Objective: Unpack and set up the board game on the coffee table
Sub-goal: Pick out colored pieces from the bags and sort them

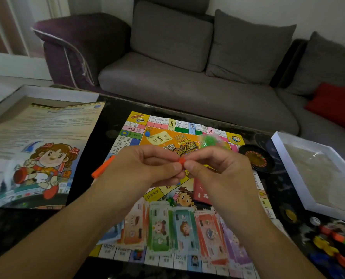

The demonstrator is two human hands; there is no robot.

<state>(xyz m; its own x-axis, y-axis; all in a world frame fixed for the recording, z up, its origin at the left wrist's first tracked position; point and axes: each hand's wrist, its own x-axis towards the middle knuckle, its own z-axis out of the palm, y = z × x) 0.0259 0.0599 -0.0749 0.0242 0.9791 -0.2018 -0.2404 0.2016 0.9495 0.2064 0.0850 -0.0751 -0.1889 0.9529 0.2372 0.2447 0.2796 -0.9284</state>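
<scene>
The colourful paper game board [157, 125] lies unfolded on the dark coffee table [111, 109]. Above its middle my left hand [147, 168] and my right hand [216, 166] meet, and both pinch one small orange game piece [181, 161] between thumb and fingers. Stacks of play money [173, 228] lie in a row along the board's near edge. A bag of green pieces [206, 141] rests on the board behind my hands. A blue pawn [147, 133] stands near the far left corner. A dark red card deck [201, 194] shows under my right wrist.
The box lid with a cartoon girl and a rule sheet [40, 141] lies at the left. The white box base [312, 174] sits at the right, a black spinner [255, 158] beside it. Loose coloured pieces [332, 244] lie at the near right. An orange stick [102, 168] lies left of my hands. A grey sofa [187, 77] stands behind the table.
</scene>
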